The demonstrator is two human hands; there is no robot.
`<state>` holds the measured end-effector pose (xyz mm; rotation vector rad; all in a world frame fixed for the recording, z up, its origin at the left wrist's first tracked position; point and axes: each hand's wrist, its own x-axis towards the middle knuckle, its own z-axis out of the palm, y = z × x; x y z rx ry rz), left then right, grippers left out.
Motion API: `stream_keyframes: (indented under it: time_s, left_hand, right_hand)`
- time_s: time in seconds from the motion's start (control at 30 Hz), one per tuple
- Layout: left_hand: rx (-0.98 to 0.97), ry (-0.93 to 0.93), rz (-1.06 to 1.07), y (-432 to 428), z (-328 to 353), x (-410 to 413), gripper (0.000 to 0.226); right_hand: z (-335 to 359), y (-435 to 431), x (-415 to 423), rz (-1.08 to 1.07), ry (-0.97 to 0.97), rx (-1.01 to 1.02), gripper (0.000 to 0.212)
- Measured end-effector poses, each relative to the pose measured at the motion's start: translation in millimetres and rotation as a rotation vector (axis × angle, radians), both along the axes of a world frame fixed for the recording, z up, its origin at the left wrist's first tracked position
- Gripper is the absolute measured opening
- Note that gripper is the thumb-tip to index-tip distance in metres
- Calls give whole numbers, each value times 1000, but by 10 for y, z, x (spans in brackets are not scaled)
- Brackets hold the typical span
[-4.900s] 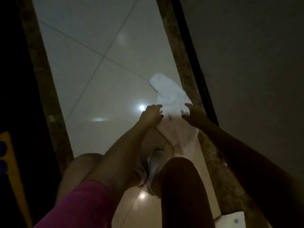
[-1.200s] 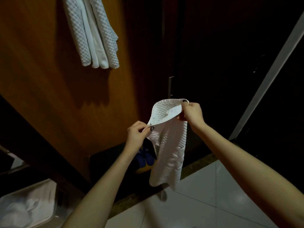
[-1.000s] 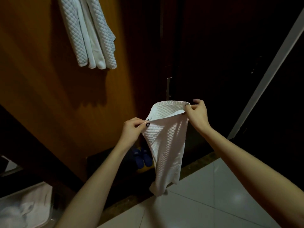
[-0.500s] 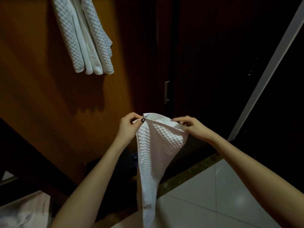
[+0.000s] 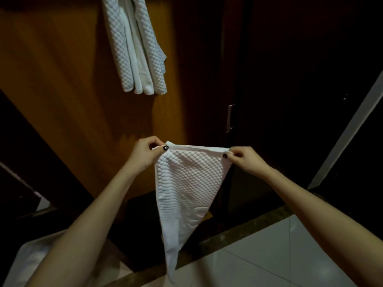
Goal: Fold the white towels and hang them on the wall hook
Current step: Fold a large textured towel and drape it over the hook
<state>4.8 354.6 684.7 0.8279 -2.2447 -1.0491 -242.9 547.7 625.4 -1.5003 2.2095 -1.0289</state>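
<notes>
A white quilted towel (image 5: 184,187) hangs in front of me, its top hem stretched flat and the rest tapering down to a point. My left hand (image 5: 145,155) pinches the left top corner, and my right hand (image 5: 245,160) pinches the right top corner. Higher up, folded white towels (image 5: 136,48) hang against the orange wooden wall (image 5: 62,90); the hook that carries them lies above the frame's top edge.
Right of the wooden wall is a dark door with a metal handle (image 5: 230,118). A pale container (image 5: 31,259) sits at the lower left. Light floor tiles (image 5: 279,255) with a dark stone border (image 5: 238,235) fill the lower right.
I picked the towel off the floor and stood up. Over the last second my hands drew apart along its top edge, pulling the hem straight, and the towel now hangs flatter.
</notes>
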Motion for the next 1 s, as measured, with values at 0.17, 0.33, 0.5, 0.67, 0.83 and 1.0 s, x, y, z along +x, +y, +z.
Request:
stream_keyframes:
  time_s: [0.17, 0.33, 0.5, 0.67, 0.83, 1.0]
  left_hand:
    - [-51, -37, 52, -56, 78, 267, 20]
    - [-32, -16, 64, -67, -31, 372, 17]
    - [37, 52, -102, 87, -271, 324, 25]
    - [-100, -105, -191, 143, -417, 183, 24]
    - [-59, -184, -216, 190, -440, 62, 15]
    - [-58, -28, -190, 363, -405, -58, 31]
  right_hand:
    - [334, -236, 54, -26, 50, -108, 28]
    - [646, -252, 75, 32, 167, -122, 23]
    - [737, -212, 72, -7, 124, -190, 29]
    - [759, -93, 57, -8, 68, -202, 31]
    - [923, 26, 37, 9, 109, -202, 31]
    - [995, 180, -84, -26, 7, -288, 29]
